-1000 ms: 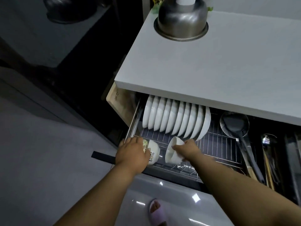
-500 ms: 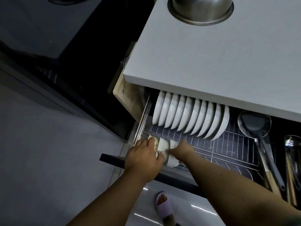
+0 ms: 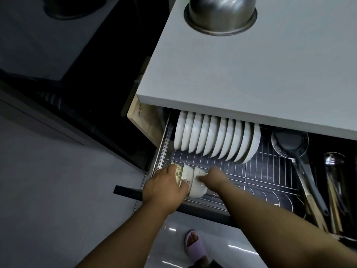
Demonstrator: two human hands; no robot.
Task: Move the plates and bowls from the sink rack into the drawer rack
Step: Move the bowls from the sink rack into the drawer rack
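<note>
A grey counter (image 3: 251, 78) overhangs an open drawer (image 3: 212, 206), and a steel bowl (image 3: 220, 14) sits upside down on the counter. Inside the drawer, a wire rack (image 3: 270, 171) holds a row of white plates (image 3: 216, 138) standing on edge at the back, and two bowls at its front left corner: a patterned bowl (image 3: 178, 172) touching a white bowl (image 3: 195, 187). The left hand (image 3: 164, 187) curls its fingers round the patterned bowl; the right hand (image 3: 215, 177) pinches the white bowl's rim. To the right lie a dark ladle (image 3: 289, 144) and other utensils (image 3: 334, 190). A wooden board (image 3: 144, 120) left of the drawer bears printed characters too small to read
</note>
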